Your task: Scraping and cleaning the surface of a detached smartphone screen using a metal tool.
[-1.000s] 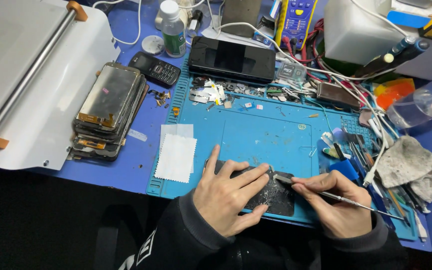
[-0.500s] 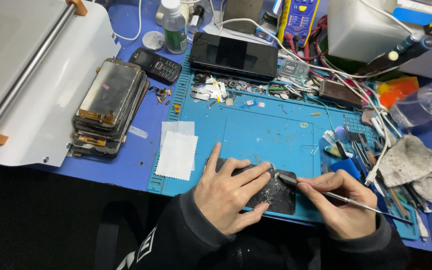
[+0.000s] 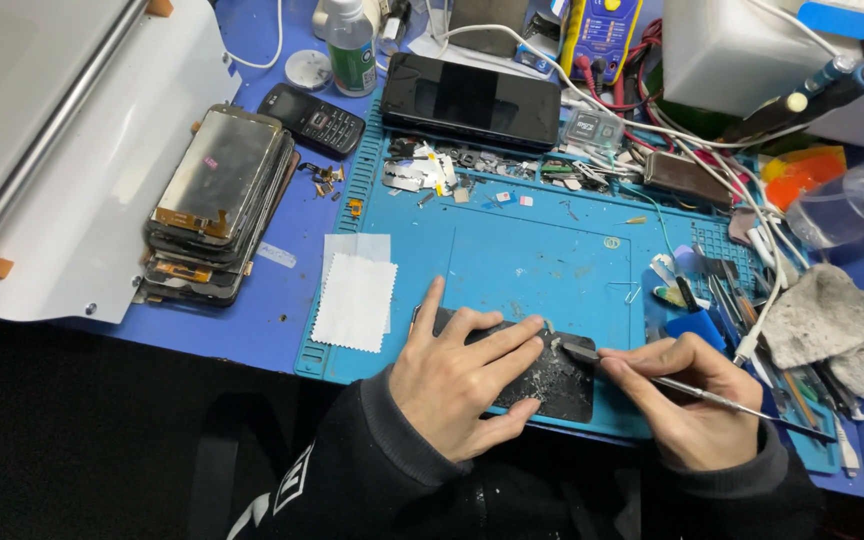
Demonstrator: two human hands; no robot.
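A dark phone panel [image 3: 564, 382] with whitish debris on it lies flat at the near edge of the blue work mat [image 3: 542, 255]. My left hand [image 3: 457, 380] presses down on its left half with fingers spread flat. My right hand [image 3: 687, 400] grips a thin metal scraper tool [image 3: 672, 383], whose tip touches the panel's upper right corner. Both sleeves are black.
A white cloth square [image 3: 355, 300] lies left of my left hand. A stack of phone screens [image 3: 214, 200] sits further left beside a white machine [image 3: 42, 150]. A black phone [image 3: 470, 100], small parts, tweezers, cables and a grey rag [image 3: 832, 325] crowd the back and right.
The view has shifted slightly. Both hands stay on the panel, and the scraper tip stays at the panel's upper right corner.
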